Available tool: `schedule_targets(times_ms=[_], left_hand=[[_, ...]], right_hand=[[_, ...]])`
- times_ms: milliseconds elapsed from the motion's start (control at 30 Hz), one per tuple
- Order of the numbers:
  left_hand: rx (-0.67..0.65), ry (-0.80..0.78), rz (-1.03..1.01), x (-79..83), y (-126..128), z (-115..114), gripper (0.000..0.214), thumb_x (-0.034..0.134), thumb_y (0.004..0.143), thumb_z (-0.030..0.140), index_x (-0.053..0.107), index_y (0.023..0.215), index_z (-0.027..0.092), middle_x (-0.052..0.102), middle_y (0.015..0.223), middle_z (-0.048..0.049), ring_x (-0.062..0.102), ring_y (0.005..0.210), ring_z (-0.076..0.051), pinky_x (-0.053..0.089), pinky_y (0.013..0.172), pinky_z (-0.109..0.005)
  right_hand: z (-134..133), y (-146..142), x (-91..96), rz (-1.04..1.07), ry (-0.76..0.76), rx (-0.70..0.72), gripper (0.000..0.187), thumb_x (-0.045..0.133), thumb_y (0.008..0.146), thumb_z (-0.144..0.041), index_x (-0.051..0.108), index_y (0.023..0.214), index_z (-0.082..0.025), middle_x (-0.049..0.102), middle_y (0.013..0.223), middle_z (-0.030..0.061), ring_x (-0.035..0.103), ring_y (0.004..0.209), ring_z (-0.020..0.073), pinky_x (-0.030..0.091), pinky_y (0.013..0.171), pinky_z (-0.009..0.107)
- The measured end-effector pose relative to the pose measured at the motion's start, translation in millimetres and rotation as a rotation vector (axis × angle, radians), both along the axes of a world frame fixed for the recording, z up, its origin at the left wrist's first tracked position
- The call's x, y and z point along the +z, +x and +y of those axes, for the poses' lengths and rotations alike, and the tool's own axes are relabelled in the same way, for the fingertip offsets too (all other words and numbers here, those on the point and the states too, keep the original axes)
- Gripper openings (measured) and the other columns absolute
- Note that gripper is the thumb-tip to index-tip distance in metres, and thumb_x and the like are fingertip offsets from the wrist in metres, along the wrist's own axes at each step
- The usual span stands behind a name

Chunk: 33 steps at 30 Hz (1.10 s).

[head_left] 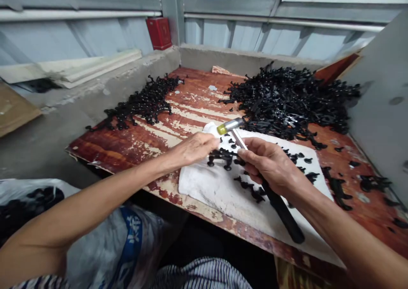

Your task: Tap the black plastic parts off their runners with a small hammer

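Observation:
My right hand (270, 163) is closed round a small hammer (237, 131) with a metal head, a yellow tip and a black handle. The head hangs over a white cloth pad (216, 191). My left hand (196, 148) pinches a string of black plastic parts (223, 156) lying on the pad just below the hammer head. Loose black pieces (251, 189) are scattered over the pad near both hands.
A worn red wooden board (134, 144) carries the pad. A pile of black beaded parts (143, 104) lies at the left back and a bigger black heap (287, 100) at the right back. A red box (159, 33) stands on the ledge. A bag of black parts (25, 204) sits at lower left.

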<state>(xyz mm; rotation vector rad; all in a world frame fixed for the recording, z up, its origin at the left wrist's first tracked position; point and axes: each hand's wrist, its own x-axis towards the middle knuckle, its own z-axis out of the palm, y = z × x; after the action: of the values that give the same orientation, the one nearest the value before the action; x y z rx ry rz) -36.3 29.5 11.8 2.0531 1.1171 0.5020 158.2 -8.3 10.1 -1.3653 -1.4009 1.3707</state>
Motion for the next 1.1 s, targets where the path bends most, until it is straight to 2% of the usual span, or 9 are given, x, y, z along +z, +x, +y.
schedule_targets(times_ms=[67, 133, 267, 400, 500, 600, 667, 833, 1100], left_hand=[[0.134, 0.075, 0.041, -0.1, -9.1, -5.3, 0.035, 0.035, 0.09, 0.044, 0.044, 0.068, 0.018, 0.042, 0.062, 0.0035, 0.039, 0.057, -0.01, 0.028, 0.053, -0.023], [0.175, 0.111, 0.11, -0.4, -15.3, -11.3, 0.038, 0.033, 0.091, 0.045, 0.044, 0.067, 0.018, 0.044, 0.062, 0.0027, 0.041, 0.059, -0.011, 0.03, 0.055, -0.025], [0.101, 0.107, 0.163, 0.1, -9.1, -20.4, 0.042, 0.029, 0.094, 0.043, 0.042, 0.062, 0.019, 0.043, 0.059, 0.003, 0.04, 0.056, -0.011, 0.028, 0.055, -0.025], [0.087, 0.048, 0.132, 1.5, 10.3, -20.4, 0.033, 0.039, 0.091, 0.028, 0.043, 0.059, 0.018, 0.041, 0.055, 0.0042, 0.037, 0.052, -0.009, 0.026, 0.051, -0.024], [0.094, -0.166, 0.044, 1.6, 18.8, -14.2, 0.025, 0.045, 0.087, 0.02, 0.05, 0.064, 0.016, 0.05, 0.057, 0.0037, 0.041, 0.047, -0.006, 0.029, 0.046, -0.021], [0.21, -0.345, -0.028, -0.1, 19.0, -0.7, 0.017, 0.047, 0.086, 0.016, 0.053, 0.071, 0.015, 0.056, 0.061, 0.0028, 0.045, 0.043, -0.005, 0.032, 0.04, -0.019], [0.237, -0.339, -0.038, -2.7, 16.6, 11.4, 0.017, 0.047, 0.085, 0.013, 0.053, 0.07, 0.015, 0.056, 0.06, 0.0029, 0.045, 0.04, -0.005, 0.033, 0.037, -0.018], [0.168, -0.342, -0.038, -10.9, 12.3, 35.4, 0.024, 0.047, 0.086, 0.012, 0.05, 0.062, 0.016, 0.054, 0.053, 0.0028, 0.041, 0.035, -0.003, 0.025, 0.033, -0.017], [0.156, -0.402, -0.055, -12.0, 12.8, 39.0, 0.03, 0.045, 0.09, 0.011, 0.047, 0.061, 0.016, 0.051, 0.051, 0.0031, 0.038, 0.033, -0.002, 0.02, 0.033, -0.016]], right_hand=[[-3.9, 3.1, -1.6, 0.028, 0.021, -0.075, 0.029, 0.062, 0.07, -0.039, 0.049, 0.088, -0.021, 0.039, 0.056, -0.0094, 0.032, 0.036, 0.0061, 0.025, 0.028, 0.018], [-6.9, 4.8, -3.4, 0.037, 0.046, -0.131, 0.03, 0.062, 0.07, -0.039, 0.048, 0.089, -0.021, 0.039, 0.057, -0.0095, 0.033, 0.036, 0.0057, 0.025, 0.028, 0.018], [-12.5, -1.2, -8.6, 0.016, 0.081, -0.143, 0.029, 0.063, 0.072, -0.038, 0.051, 0.091, -0.019, 0.041, 0.056, -0.0091, 0.033, 0.035, 0.0056, 0.026, 0.028, 0.019], [-16.5, -11.1, -14.0, -0.01, 0.095, -0.092, 0.032, 0.063, 0.075, -0.039, 0.055, 0.097, -0.017, 0.043, 0.052, -0.0089, 0.034, 0.034, 0.0063, 0.024, 0.03, 0.02], [-17.0, -11.6, -16.3, -0.018, 0.1, -0.074, 0.035, 0.062, 0.076, -0.04, 0.057, 0.1, -0.016, 0.046, 0.053, -0.0079, 0.033, 0.034, 0.0062, 0.024, 0.031, 0.02], [-17.5, -4.3, -16.5, -0.022, 0.105, -0.096, 0.034, 0.062, 0.077, -0.042, 0.057, 0.098, -0.016, 0.046, 0.054, -0.0074, 0.032, 0.034, 0.0058, 0.022, 0.031, 0.02], [-18.7, 3.1, -16.0, -0.019, 0.102, -0.123, 0.033, 0.062, 0.077, -0.043, 0.056, 0.096, -0.017, 0.045, 0.056, -0.0074, 0.033, 0.034, 0.0059, 0.023, 0.03, 0.02], [-24.2, 21.1, -14.9, 0.034, 0.081, -0.212, 0.031, 0.065, 0.074, -0.043, 0.055, 0.092, -0.019, 0.044, 0.059, -0.0069, 0.035, 0.035, 0.0061, 0.027, 0.028, 0.019], [-32.3, 36.4, -13.8, 0.03, 0.07, -0.27, 0.033, 0.066, 0.073, -0.043, 0.057, 0.093, -0.019, 0.044, 0.058, -0.0067, 0.035, 0.037, 0.0063, 0.029, 0.028, 0.018]])
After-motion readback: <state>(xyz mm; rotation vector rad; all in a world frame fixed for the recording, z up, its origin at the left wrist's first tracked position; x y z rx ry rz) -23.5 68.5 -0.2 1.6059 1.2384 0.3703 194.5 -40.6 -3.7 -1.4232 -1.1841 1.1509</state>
